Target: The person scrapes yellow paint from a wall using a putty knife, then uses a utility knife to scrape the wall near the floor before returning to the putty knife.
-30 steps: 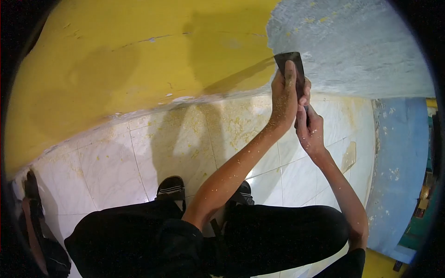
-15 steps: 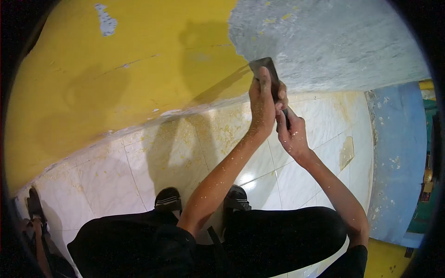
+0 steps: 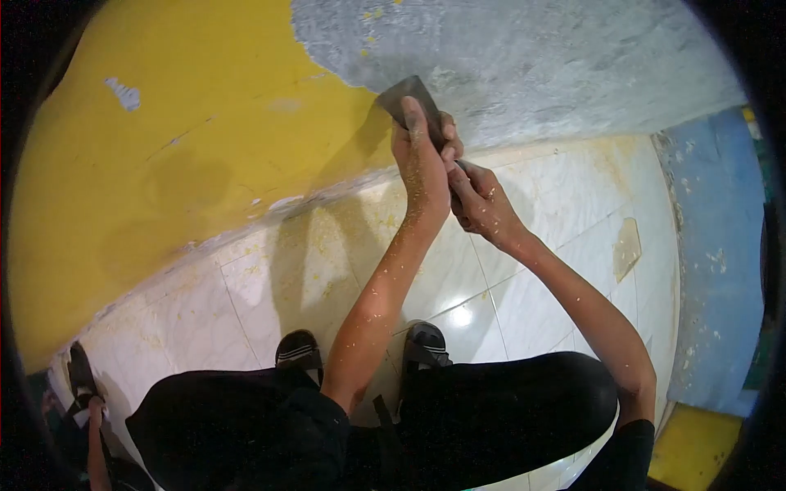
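Both of my hands grip one dark, wide-bladed scraper (image 3: pixel 395 96), whose blade edge meets the wall where yellow paint (image 3: pixel 221 90) borders the stripped grey surface (image 3: pixel 524 74). My left hand (image 3: pixel 422 164) is closed around the blade part, its thumb lying along the face. Lower and to the right, my right hand (image 3: pixel 485 204) wraps the handle, much of which its fingers hide. Small yellow paint flakes cling to both forearms.
Yellow flakes litter the white tiled floor (image 3: pixel 270 270) along the wall base. A tan patch (image 3: pixel 627 248) marks the tiles at right, before a blue surface (image 3: pixel 708 262). Sandals (image 3: pixel 426 344) are on my feet. Another person's arm (image 3: pixel 97 442) shows at lower left.
Both hands and the scraper have shifted left and slightly up in the picture. The view has also turned, so the wall's paint border sits further left.
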Demonstrator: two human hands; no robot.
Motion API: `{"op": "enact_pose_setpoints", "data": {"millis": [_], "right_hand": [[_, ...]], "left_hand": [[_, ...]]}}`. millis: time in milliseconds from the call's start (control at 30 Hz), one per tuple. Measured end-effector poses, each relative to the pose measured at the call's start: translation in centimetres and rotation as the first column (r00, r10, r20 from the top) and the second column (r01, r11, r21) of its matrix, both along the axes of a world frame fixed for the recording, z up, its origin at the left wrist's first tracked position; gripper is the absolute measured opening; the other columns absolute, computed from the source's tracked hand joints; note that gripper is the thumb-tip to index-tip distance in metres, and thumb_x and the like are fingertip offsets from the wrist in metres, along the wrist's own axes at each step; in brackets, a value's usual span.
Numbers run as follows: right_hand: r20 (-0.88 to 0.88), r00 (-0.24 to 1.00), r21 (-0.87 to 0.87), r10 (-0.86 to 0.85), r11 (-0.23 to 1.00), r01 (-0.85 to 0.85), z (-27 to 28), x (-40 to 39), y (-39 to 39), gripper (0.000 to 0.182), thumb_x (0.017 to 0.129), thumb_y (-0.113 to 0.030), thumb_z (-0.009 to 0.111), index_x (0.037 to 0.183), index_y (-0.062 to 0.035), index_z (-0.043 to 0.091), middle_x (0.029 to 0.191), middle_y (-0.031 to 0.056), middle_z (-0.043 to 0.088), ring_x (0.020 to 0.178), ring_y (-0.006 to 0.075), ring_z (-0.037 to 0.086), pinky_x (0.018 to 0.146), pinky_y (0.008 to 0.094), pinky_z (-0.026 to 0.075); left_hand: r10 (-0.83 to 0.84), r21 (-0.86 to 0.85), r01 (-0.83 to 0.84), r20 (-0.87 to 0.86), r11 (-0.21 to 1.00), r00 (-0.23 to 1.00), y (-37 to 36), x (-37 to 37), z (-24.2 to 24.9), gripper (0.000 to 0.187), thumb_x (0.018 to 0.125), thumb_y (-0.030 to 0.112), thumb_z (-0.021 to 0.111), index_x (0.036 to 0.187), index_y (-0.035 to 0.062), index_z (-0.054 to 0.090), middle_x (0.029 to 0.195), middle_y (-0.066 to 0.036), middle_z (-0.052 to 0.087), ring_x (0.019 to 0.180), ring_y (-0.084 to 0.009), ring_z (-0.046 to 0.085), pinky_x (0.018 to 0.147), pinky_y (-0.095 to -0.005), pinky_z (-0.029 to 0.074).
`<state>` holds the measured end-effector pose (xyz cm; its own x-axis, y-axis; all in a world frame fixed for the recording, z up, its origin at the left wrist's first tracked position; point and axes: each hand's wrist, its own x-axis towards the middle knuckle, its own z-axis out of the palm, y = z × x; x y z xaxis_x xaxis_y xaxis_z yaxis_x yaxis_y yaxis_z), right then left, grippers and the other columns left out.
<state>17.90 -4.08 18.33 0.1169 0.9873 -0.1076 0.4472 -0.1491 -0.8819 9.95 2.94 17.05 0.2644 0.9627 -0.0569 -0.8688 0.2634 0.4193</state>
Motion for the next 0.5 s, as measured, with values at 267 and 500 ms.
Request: {"op": "enact_pose_setpoints", "data": {"millis": [267,500], "right_hand": [[-0.352,0.933,-0.36,-0.072,0.931,-0.064,-1.1,-0.4,-1.7,0.047,0.097,-0.047,0.041,0.071,-0.0081,0.04,0.053,-0.0005,0.036,0.043,0.0093,0.034,0.041,0.0262,0.03],[-0.304,0.945,-0.502,0.119,0.823,-0.265,-0.9,2.0,-5.6,0.038,0.093,-0.04,0.052,0.077,-0.007,0.045,0.055,-0.0002,0.039,0.046,0.0089,0.04,0.043,0.0253,0.035]], "left_hand": [[-0.127,-0.023,0.128,-0.384,0.992,0.915,-1.4,-1.5,0.3,0.057,0.094,0.057,0.035,0.067,0.0084,0.042,0.051,-0.003,0.046,0.04,-0.0116,0.043,0.038,-0.0254,0.034],[-0.506,0.193,0.651,-0.484,0.734,0.714,-3.7,-2.7,1.8,0.076,0.09,0.069,0.028,0.078,-0.0005,0.057,0.056,-0.011,0.058,0.05,-0.0169,0.059,0.051,-0.0282,0.048]]}}
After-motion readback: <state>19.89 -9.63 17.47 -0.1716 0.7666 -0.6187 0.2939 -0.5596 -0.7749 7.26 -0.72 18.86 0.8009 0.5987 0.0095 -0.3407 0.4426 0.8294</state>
